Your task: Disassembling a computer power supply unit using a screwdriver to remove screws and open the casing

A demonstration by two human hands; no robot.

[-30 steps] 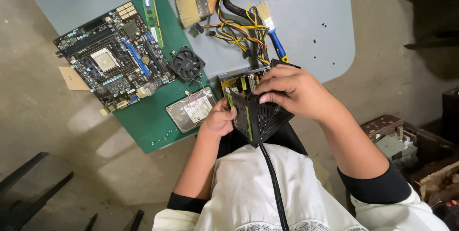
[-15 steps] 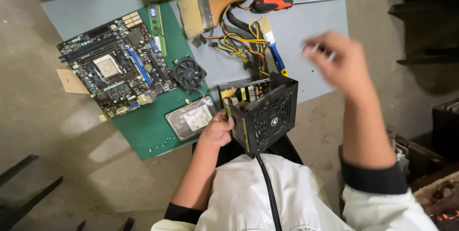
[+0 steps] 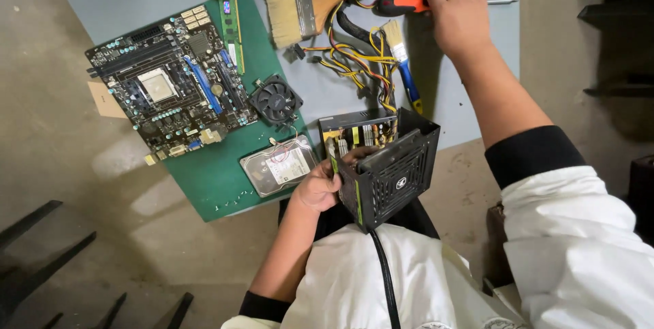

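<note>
A black power supply box (image 3: 392,172) with a fan grille rests against my lap at the table's near edge, its top open on the circuit board inside. My left hand (image 3: 319,186) grips its left side, thumb over the rim. A bundle of yellow, red and black wires (image 3: 357,63) runs from the box across the table. My right hand (image 3: 458,16) is stretched to the far side of the table and closes over the red and black handle of a screwdriver (image 3: 402,4), whose metal shaft sticks out to the right.
A green mat (image 3: 225,179) carries a motherboard (image 3: 167,87), a memory stick (image 3: 231,29), a small black fan (image 3: 275,100) and a hard drive (image 3: 279,165). A wide paintbrush (image 3: 306,2) and a thin blue-handled brush (image 3: 402,63) lie on the grey table (image 3: 470,104).
My right hand left the top of the power supply, swung up and away, and now rests on the screwdriver at the far edge. The left hand kept its hold on the box.
</note>
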